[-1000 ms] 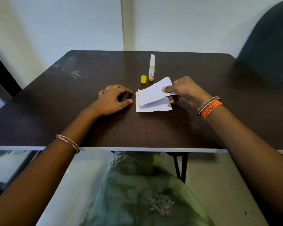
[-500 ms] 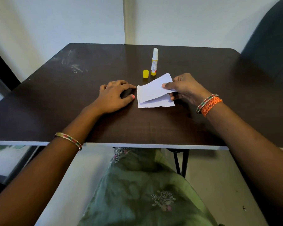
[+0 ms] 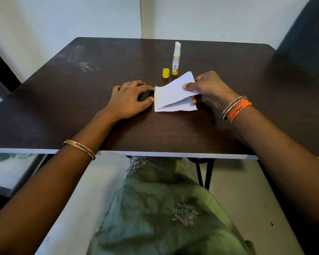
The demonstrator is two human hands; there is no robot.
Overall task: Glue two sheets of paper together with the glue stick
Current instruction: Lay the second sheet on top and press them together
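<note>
Right grip [image 3: 208, 89] pinches the upper paper sheet [image 3: 173, 91] by its right edge, tilted over the lower sheet [image 3: 175, 107] flat on the worktop [image 3: 81, 111]. Left grip [image 3: 131, 100] rests unclenched, fingertips at the sheets' left edge. Behind stand the uncapped glue stick [image 3: 176, 59] and its yellow cap [image 3: 166, 73].

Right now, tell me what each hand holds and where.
The right hand pinches the upper paper sheet at its right edge. The left hand holds nothing, resting on the table.
</note>
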